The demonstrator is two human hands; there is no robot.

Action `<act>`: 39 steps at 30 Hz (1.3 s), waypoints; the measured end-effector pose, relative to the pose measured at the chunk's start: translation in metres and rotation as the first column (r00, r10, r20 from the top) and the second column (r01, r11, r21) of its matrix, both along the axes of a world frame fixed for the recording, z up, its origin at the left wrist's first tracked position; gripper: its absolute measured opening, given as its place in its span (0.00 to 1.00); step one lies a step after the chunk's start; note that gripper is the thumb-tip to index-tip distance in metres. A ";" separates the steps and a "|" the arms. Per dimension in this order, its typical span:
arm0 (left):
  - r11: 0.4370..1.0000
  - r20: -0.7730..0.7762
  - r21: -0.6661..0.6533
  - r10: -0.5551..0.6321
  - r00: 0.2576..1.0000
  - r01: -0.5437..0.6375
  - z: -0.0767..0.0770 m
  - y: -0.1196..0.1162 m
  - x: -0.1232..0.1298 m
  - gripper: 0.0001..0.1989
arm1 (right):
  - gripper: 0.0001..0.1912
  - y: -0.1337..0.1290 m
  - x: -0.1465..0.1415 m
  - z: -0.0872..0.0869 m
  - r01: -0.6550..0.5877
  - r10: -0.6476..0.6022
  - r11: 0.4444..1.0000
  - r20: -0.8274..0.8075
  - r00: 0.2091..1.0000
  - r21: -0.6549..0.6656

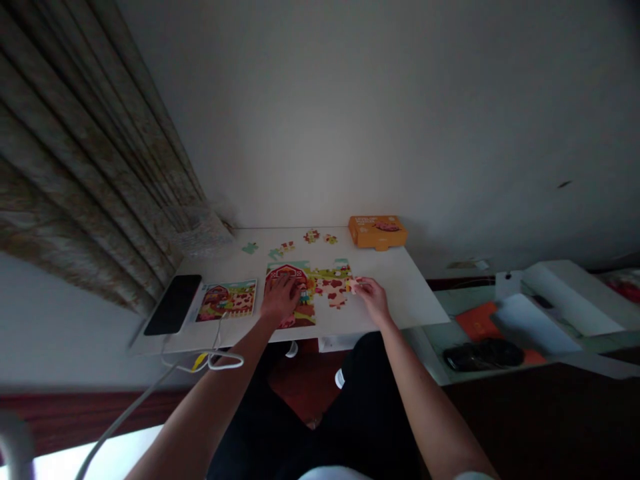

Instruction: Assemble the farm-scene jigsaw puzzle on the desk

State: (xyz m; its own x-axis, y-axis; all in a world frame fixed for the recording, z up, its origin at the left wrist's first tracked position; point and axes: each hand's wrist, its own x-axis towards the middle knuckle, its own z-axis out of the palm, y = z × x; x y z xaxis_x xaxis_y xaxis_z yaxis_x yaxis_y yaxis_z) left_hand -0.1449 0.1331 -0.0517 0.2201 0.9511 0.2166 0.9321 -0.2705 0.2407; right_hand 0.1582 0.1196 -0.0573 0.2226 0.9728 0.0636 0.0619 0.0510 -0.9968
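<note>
A partly joined farm puzzle (326, 273) lies on the white table (400, 285), with a red barn at its left and a cow towards its right. My left hand (281, 297) rests on the barn part, fingers spread and nothing visible in them. At the puzzle's right edge, my right hand (371, 297) pinches a pinkish puzzle piece (355, 285). Loose pieces lie behind the puzzle: a green one (250, 248), a joined green and pink group (283, 251), a red and cream one (311, 236) and a yellowish one (330, 239).
A reference picture card (227, 300) and a black phone (174, 305) lie at the left. An orange box (378, 232) stands at the back right. A white cable (216, 357) hangs over the front left edge. Curtains (95, 140) hang left; a lower glass shelf (450, 307) holds things at right.
</note>
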 end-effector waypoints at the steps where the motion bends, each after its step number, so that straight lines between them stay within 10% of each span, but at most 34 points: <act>1: 1.000 -0.003 0.003 0.002 1.000 -0.002 0.000 0.000 0.000 0.22 | 0.29 0.001 0.000 -0.001 0.000 0.000 1.000 0.007 1.000 0.008; 28: 0.993 -0.127 0.008 -0.117 0.985 0.119 0.018 -0.003 0.010 0.17 | 0.30 0.002 0.006 -0.014 0.015 -0.021 0.997 0.081 0.996 0.081; 39: 0.963 0.195 -0.069 -0.244 0.950 0.262 0.022 0.000 0.068 0.20 | 0.28 0.001 0.006 -0.013 0.062 -0.066 0.989 0.026 0.997 0.135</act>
State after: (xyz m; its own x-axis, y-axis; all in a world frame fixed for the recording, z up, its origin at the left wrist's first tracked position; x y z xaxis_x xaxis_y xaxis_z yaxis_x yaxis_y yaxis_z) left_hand -0.0766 0.1328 -0.0293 0.4210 0.8871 0.1894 0.7737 -0.4601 0.4354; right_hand 0.1647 0.1209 -0.0707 0.2801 0.9389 0.2000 0.0991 0.1790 -0.9788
